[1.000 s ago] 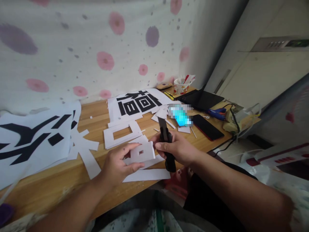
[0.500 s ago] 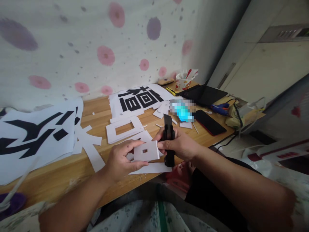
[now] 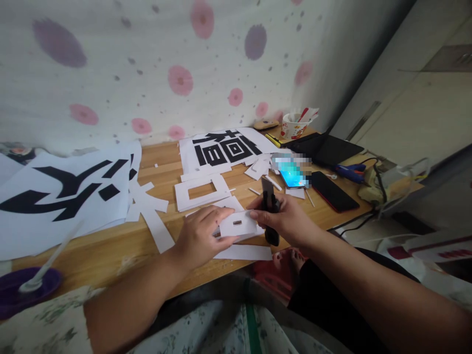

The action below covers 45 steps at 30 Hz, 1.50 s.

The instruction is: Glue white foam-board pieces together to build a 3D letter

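Observation:
Between my two hands is a small white foam-board piece [image 3: 246,225] with a rectangular slot through it. My left hand [image 3: 202,228] is closed on its left end, thumb below and fingers above. My right hand [image 3: 283,216] grips a black utility knife [image 3: 272,209], blade pointing up and away, while its thumb and a finger pinch the right end of the same piece. Beneath and beyond lie more white board cut-outs, among them a rectangular frame [image 3: 180,196] and a long strip [image 3: 245,252] by the front edge.
Paper sheets with large black characters lie at left [image 3: 118,211] and back [image 3: 186,155]. A lit phone [image 3: 294,177], a dark phone [image 3: 334,191], a blue glue gun [image 3: 350,172] and a patterned cup [image 3: 293,129] are on the right. A purple dish [image 3: 51,280] stands front left.
The view has shifted, moving the scene rightward in the picture. The slotted piece is now tilted flatter and lower over the table, still held by both hands, with the knife in the right.

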Motion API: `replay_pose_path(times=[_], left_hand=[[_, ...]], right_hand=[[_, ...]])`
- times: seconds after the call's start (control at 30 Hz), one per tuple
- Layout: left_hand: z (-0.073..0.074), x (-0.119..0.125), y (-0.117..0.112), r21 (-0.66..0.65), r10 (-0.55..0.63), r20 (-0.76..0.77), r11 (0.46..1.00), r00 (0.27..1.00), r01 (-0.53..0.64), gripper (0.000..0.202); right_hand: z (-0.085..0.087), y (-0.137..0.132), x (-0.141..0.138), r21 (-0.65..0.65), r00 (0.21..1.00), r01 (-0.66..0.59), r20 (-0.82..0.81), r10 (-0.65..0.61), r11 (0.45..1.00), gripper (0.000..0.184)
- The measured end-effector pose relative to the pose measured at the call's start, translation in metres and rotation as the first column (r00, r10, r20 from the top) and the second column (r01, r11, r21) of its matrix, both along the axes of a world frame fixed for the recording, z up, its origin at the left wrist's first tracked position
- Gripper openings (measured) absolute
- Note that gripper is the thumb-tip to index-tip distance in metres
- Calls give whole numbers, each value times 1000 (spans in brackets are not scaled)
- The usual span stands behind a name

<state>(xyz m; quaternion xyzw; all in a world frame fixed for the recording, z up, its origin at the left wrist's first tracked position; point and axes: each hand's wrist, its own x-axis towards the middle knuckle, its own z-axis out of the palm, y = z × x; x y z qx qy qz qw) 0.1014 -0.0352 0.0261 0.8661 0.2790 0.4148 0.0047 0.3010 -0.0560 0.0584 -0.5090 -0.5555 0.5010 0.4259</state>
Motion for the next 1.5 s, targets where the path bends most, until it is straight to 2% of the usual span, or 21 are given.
replay_pose_path(times=[0.17, 0.27, 0.37, 0.47, 0.53, 0.6, 0.67, 0.73, 0.83, 0.9, 1.07, 1.2, 1.33, 1.5], left_hand=[[3, -2, 4, -100, -76, 89, 991, 993, 85, 38], [3, -3, 3, -126, -121, 126, 983, 985, 137, 38], [1, -1, -1, -186, -136, 111, 970, 984, 155, 37], [1, -1, -1, -244, -84, 108, 964, 991, 108, 36], [1, -5, 7, -263, -22, 104, 964, 994, 49, 36], [1, -15, 23, -282, 62, 76, 959, 995, -38, 37], [-2, -28, 46, -318, 212, 58, 930, 976, -183, 37], [-7, -43, 70, -347, 297, 9, 896, 955, -275, 37], [-18, -60, 95, -359, 351, -45, 868, 935, -343, 35], [-24, -65, 102, -363, 365, -67, 858, 929, -364, 35], [-29, -59, 103, -362, 407, -138, 828, 903, -429, 34], [-28, -57, 104, -383, 455, -209, 776, 866, -500, 31], [-29, -57, 107, -412, 474, -291, 722, 831, -556, 32], [-31, -54, 107, -426, 486, -345, 681, 803, -595, 31]], right_hand=[[3, 1, 5, 36, 999, 40, 23, -41, 999, 26], [6, 0, 9, 9, 997, -8, 74, 7, 1000, 25], [9, -2, 14, -24, 974, -110, 194, 113, 994, 24], [11, 1, 25, 23, 921, -69, 386, 55, 997, 23], [11, 8, 37, 128, 794, 0, 603, -77, 992, 23], [9, 19, 50, 203, 563, 10, 808, -173, 979, 23], [5, 30, 60, 171, 384, -8, 910, -155, 985, 22], [-1, 38, 66, 92, 311, -16, 947, -82, 996, 22], [-7, 45, 63, 36, 282, -12, 959, -31, 999, 23], [-8, 46, 58, 27, 279, -12, 960, -23, 1000, 24], [-10, 46, 58, -10, 256, -61, 966, 25, 998, 24], [-14, 50, 63, -29, 222, -108, 974, 53, 994, 23], [-18, 53, 64, -62, 225, -116, 970, 87, 991, 25], [-25, 57, 67, -62, 198, -155, 976, 93, 986, 28]])
